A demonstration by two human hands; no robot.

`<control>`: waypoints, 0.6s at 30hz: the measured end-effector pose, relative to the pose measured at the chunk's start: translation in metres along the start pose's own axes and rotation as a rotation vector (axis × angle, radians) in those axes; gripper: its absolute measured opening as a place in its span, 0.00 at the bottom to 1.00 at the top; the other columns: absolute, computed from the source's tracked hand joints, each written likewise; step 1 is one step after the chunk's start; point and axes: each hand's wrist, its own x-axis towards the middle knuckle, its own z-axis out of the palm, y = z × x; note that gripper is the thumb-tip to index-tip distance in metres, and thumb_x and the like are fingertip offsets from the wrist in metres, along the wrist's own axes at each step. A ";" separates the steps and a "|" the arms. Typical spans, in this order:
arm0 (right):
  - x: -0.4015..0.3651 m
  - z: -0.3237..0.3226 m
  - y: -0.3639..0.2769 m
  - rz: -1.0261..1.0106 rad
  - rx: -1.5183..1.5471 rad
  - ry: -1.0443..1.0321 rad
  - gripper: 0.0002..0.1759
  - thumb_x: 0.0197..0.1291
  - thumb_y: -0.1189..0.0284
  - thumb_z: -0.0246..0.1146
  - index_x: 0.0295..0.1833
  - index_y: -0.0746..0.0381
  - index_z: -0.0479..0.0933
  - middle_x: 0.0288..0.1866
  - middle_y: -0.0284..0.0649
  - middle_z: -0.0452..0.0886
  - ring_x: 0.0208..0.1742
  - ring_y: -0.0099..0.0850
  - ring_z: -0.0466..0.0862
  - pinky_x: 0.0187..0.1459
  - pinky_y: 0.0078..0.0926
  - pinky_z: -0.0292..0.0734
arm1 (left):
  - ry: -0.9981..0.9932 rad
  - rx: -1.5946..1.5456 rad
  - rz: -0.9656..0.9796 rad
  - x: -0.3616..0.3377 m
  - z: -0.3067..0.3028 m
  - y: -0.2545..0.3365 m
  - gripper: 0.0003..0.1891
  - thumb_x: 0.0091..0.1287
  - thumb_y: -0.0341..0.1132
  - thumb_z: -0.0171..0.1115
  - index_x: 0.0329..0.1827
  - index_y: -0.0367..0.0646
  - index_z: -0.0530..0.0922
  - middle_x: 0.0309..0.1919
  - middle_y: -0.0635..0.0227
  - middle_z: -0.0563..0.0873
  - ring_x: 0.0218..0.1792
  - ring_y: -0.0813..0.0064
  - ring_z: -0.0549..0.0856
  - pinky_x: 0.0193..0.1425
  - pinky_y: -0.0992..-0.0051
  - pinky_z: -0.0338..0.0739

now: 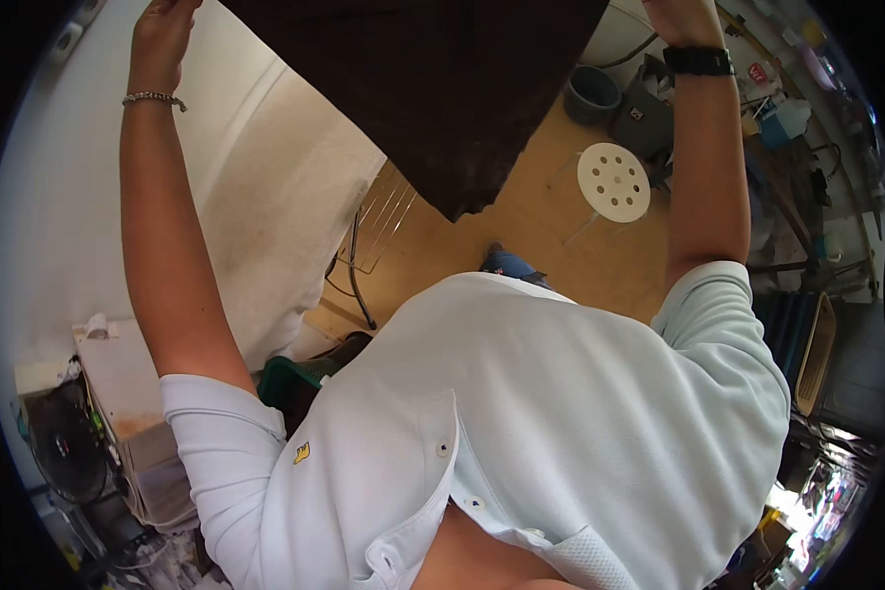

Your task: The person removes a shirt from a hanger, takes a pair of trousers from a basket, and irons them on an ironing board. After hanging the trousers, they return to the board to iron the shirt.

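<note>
Wood floor (551,187) behind limp brown cloth (433,88)

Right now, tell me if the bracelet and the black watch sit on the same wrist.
No, the bracelet circles the left wrist and the black watch the right wrist.

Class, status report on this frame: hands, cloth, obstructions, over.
Left hand and right hand raised at top corners of dark cloth, grips cut by frame edge. Cloth hangs spread between them. White stool, wire rack on floor below.
</note>
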 end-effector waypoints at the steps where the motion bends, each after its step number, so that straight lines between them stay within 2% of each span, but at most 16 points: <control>1: 0.002 -0.004 -0.002 0.007 -0.008 0.009 0.05 0.63 0.79 0.64 0.42 0.60 0.76 0.37 0.32 0.82 0.38 0.22 0.84 0.40 0.20 0.80 | -0.002 -0.020 -0.081 0.005 0.011 0.002 0.25 0.67 0.48 0.65 0.58 0.38 0.79 0.37 0.70 0.84 0.36 0.79 0.78 0.41 0.77 0.75; 2: 0.003 -0.009 -0.006 0.016 -0.048 0.037 0.05 0.63 0.78 0.63 0.42 0.60 0.76 0.37 0.31 0.82 0.37 0.21 0.84 0.41 0.20 0.80 | 0.059 -0.096 -0.073 0.015 0.029 -0.002 0.22 0.67 0.48 0.65 0.55 0.40 0.81 0.28 0.76 0.78 0.27 0.84 0.71 0.30 0.83 0.68; 3: 0.005 -0.013 -0.009 0.024 -0.089 0.064 0.04 0.63 0.78 0.63 0.42 0.60 0.76 0.37 0.31 0.82 0.37 0.21 0.83 0.41 0.19 0.80 | 0.048 -0.101 -0.074 0.023 0.041 -0.006 0.22 0.67 0.48 0.65 0.55 0.40 0.81 0.28 0.76 0.78 0.27 0.84 0.71 0.30 0.83 0.68; 5: 0.012 -0.024 -0.006 0.014 -0.092 0.076 0.04 0.63 0.78 0.63 0.43 0.60 0.76 0.37 0.31 0.82 0.37 0.21 0.83 0.41 0.18 0.80 | -0.008 -0.347 -0.010 0.042 0.066 -0.011 0.21 0.66 0.47 0.66 0.53 0.40 0.81 0.27 0.77 0.77 0.26 0.87 0.71 0.28 0.85 0.67; 8: 0.030 -0.063 0.007 -0.023 -0.093 0.073 0.05 0.63 0.78 0.63 0.43 0.61 0.76 0.37 0.31 0.82 0.37 0.21 0.83 0.40 0.16 0.79 | -0.002 -0.343 -0.085 0.074 0.114 -0.008 0.20 0.65 0.46 0.67 0.51 0.40 0.81 0.26 0.78 0.77 0.25 0.89 0.70 0.26 0.88 0.65; 10: 0.049 -0.088 0.015 -0.055 -0.099 0.059 0.05 0.63 0.79 0.62 0.44 0.61 0.76 0.38 0.31 0.82 0.38 0.21 0.83 0.39 0.16 0.79 | -0.057 -0.355 -0.055 0.104 0.144 -0.016 0.20 0.65 0.45 0.67 0.52 0.39 0.81 0.26 0.78 0.77 0.24 0.89 0.71 0.26 0.88 0.65; 12: 0.064 -0.106 0.024 0.019 -0.151 0.137 0.05 0.63 0.80 0.62 0.43 0.61 0.77 0.37 0.31 0.83 0.38 0.21 0.84 0.38 0.14 0.80 | -0.124 -0.358 -0.044 0.136 0.185 -0.018 0.21 0.66 0.45 0.66 0.53 0.37 0.81 0.29 0.75 0.81 0.22 0.88 0.72 0.24 0.88 0.66; 13: 0.073 -0.122 0.031 0.013 -0.154 0.143 0.05 0.63 0.80 0.62 0.43 0.61 0.77 0.37 0.31 0.83 0.38 0.21 0.84 0.38 0.14 0.80 | -0.195 -0.361 -0.055 0.152 0.206 -0.016 0.20 0.68 0.43 0.64 0.54 0.37 0.80 0.32 0.73 0.84 0.24 0.88 0.75 0.25 0.88 0.67; 15: 0.092 -0.158 0.045 0.048 -0.145 0.207 0.05 0.62 0.80 0.63 0.42 0.61 0.77 0.37 0.32 0.83 0.37 0.22 0.84 0.38 0.17 0.80 | -0.301 -0.480 -0.096 0.187 0.252 -0.013 0.19 0.71 0.39 0.59 0.58 0.35 0.76 0.41 0.64 0.86 0.33 0.80 0.84 0.32 0.83 0.78; 17: 0.113 -0.182 0.056 0.044 -0.215 0.279 0.05 0.62 0.79 0.64 0.42 0.60 0.77 0.36 0.31 0.83 0.37 0.22 0.84 0.39 0.19 0.81 | -0.384 -0.601 -0.181 0.219 0.302 -0.008 0.20 0.74 0.35 0.54 0.64 0.33 0.70 0.52 0.56 0.83 0.46 0.67 0.86 0.46 0.71 0.86; 18: 0.123 -0.194 0.061 0.054 -0.249 0.334 0.05 0.61 0.78 0.65 0.42 0.60 0.77 0.36 0.31 0.83 0.37 0.22 0.84 0.40 0.20 0.81 | -0.439 -0.668 -0.179 0.231 0.324 -0.007 0.22 0.75 0.34 0.51 0.68 0.33 0.64 0.59 0.50 0.78 0.52 0.56 0.84 0.55 0.60 0.84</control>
